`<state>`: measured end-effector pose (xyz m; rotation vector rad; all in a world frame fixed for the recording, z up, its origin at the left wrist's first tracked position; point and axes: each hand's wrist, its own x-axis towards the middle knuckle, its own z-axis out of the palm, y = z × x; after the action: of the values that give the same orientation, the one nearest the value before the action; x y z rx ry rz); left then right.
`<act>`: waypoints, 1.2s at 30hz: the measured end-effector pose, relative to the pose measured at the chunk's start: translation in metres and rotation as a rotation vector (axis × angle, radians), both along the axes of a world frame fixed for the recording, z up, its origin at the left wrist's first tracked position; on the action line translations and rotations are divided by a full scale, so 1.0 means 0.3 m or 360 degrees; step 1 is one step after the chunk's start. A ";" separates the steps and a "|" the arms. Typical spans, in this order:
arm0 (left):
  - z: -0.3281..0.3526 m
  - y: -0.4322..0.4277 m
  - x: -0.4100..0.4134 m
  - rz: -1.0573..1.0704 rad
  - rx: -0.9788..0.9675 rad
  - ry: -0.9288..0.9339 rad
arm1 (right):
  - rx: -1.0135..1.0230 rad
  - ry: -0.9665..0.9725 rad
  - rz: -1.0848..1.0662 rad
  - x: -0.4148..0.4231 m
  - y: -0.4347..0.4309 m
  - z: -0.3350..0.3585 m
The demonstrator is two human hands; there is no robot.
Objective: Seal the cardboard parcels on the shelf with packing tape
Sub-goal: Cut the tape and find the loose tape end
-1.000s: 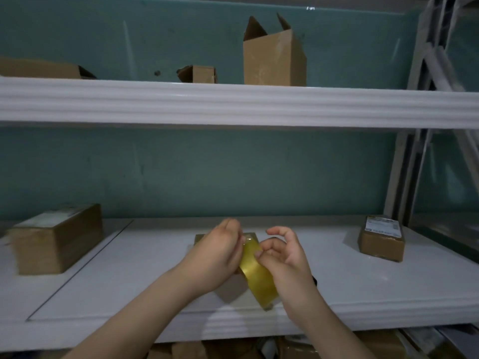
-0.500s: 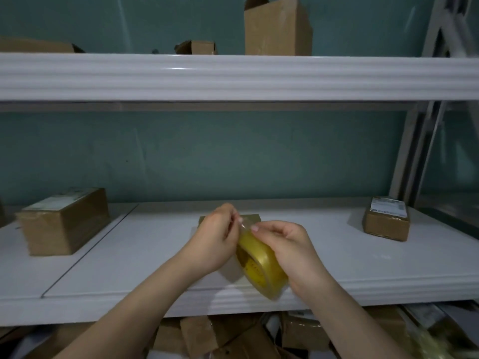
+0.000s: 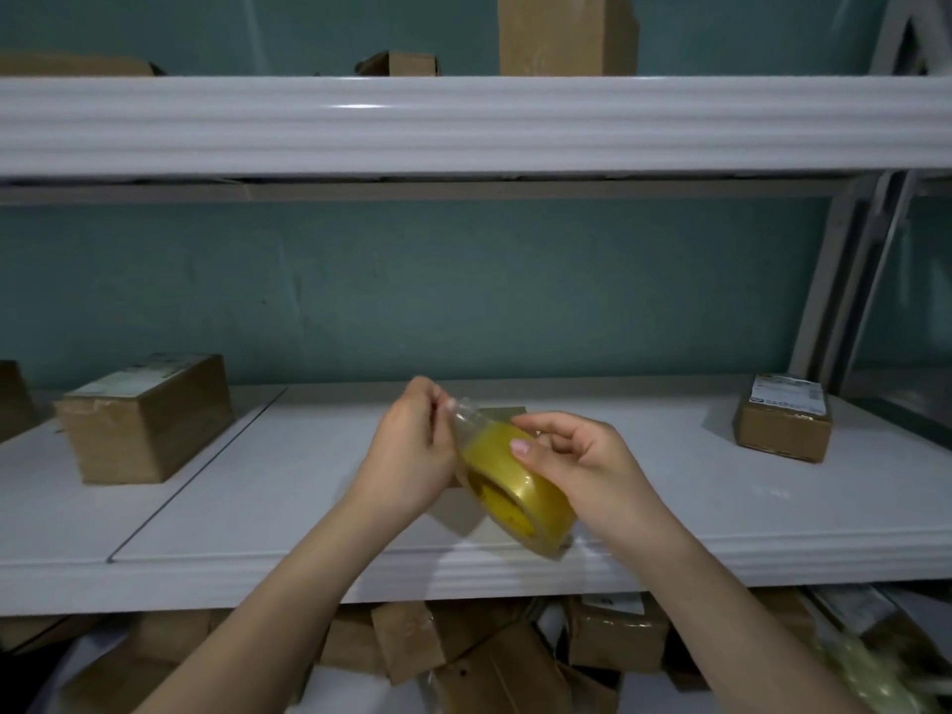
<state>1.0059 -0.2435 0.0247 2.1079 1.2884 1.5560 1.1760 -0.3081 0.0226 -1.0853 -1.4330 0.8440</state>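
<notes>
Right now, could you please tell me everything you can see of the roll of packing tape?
The roll of packing tape is a wide ring of glossy, translucent yellowish film, and looks fairly full. It is held tilted in the air above the front part of the white shelf. The right hand holds it, with the thumb on the outer face. The left hand pinches a short, clear peeled end at its upper edge.

Tape roll (image 3: 515, 487) hides most of the middle parcel (image 3: 502, 413); tall box (image 3: 564, 33) cropped above.

Yellow tape roll (image 3: 515, 481) tilted, end peeled up, left parcel (image 3: 147, 420), right parcel (image 3: 783, 417) on shelf (image 3: 288, 507)
</notes>
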 end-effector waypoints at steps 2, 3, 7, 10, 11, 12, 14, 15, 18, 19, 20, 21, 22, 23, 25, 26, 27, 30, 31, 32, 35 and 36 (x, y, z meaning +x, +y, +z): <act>-0.024 0.021 -0.068 0.0114 -0.0060 -0.0121 | 0.0003 0.0029 0.0045 0.039 -0.008 0.004; -0.034 0.022 -0.094 0.0089 -0.0088 -0.0127 | -0.0002 -0.0006 0.0051 0.060 -0.009 0.009; -0.070 -0.010 -0.101 0.0002 -0.0140 -0.0104 | -0.0011 -0.0722 0.0069 0.094 0.000 0.022; -0.120 0.008 -0.104 0.0040 -0.0317 -0.0287 | -0.0031 -0.0875 0.0241 0.115 0.003 0.026; -0.140 0.012 -0.109 0.0058 -0.0365 -0.0269 | -0.0017 -0.0963 0.0271 0.119 0.002 0.024; -0.163 0.012 -0.115 0.0060 -0.0375 -0.0230 | 0.0010 -0.1075 0.0280 0.121 0.002 0.022; -0.201 0.001 -0.123 -0.0020 -0.0285 -0.0194 | 0.0105 -0.1358 0.0248 0.126 0.011 0.012; -0.212 -0.008 -0.129 -0.0088 -0.0208 -0.0180 | 0.0173 -0.1530 0.0203 0.131 0.015 0.007; -0.227 -0.028 -0.165 -0.0253 0.0005 -0.0101 | 0.0508 -0.2020 0.0000 0.156 0.016 -0.016; -0.228 -0.028 -0.178 -0.0263 0.0060 -0.0017 | 0.0655 -0.2158 -0.0078 0.165 0.013 -0.029; -0.227 -0.027 -0.189 -0.0244 0.0091 0.0109 | 0.0754 -0.2248 -0.0151 0.169 0.010 -0.042; -0.226 -0.025 -0.195 -0.0216 0.0093 0.0246 | 0.0805 -0.2309 -0.0198 0.170 0.006 -0.052; -0.224 -0.028 -0.195 -0.0185 0.0048 0.0360 | 0.0836 -0.2350 -0.0216 0.169 0.002 -0.063; -0.219 -0.038 -0.190 -0.0180 -0.0019 0.0430 | 0.0866 -0.2371 -0.0225 0.168 0.005 -0.078; -0.216 -0.074 -0.156 -0.0250 -0.0219 0.0549 | 0.0885 -0.2345 -0.0227 0.156 0.002 -0.098; -0.223 -0.100 -0.125 -0.0280 -0.0312 0.0634 | 0.0898 -0.2311 -0.0240 0.146 0.000 -0.105; -0.233 -0.127 -0.089 -0.0292 -0.0355 0.0731 | 0.0908 -0.2285 -0.0256 0.136 -0.003 -0.107; -0.300 -0.171 0.035 -0.0191 -0.0194 0.0772 | 0.0893 -0.2180 -0.0316 0.121 0.002 -0.102; -0.316 -0.175 0.070 -0.0158 -0.0109 0.0682 | 0.0879 -0.2105 -0.0336 0.119 0.003 -0.095; -0.323 -0.172 0.101 -0.0150 -0.0049 0.0558 | 0.0873 -0.2007 -0.0365 0.118 0.004 -0.089; -0.294 -0.157 0.146 -0.0144 -0.0001 0.0154 | 0.0861 -0.1792 -0.0438 0.118 0.002 -0.075; -0.283 -0.150 0.147 -0.0117 0.0034 0.0085 | 0.0862 -0.1760 -0.0448 0.119 0.000 -0.072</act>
<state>1.0500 -0.2883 -0.0602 2.1978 1.2017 1.5003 1.2117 -0.3080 0.0009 -1.3190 -2.1334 -0.4647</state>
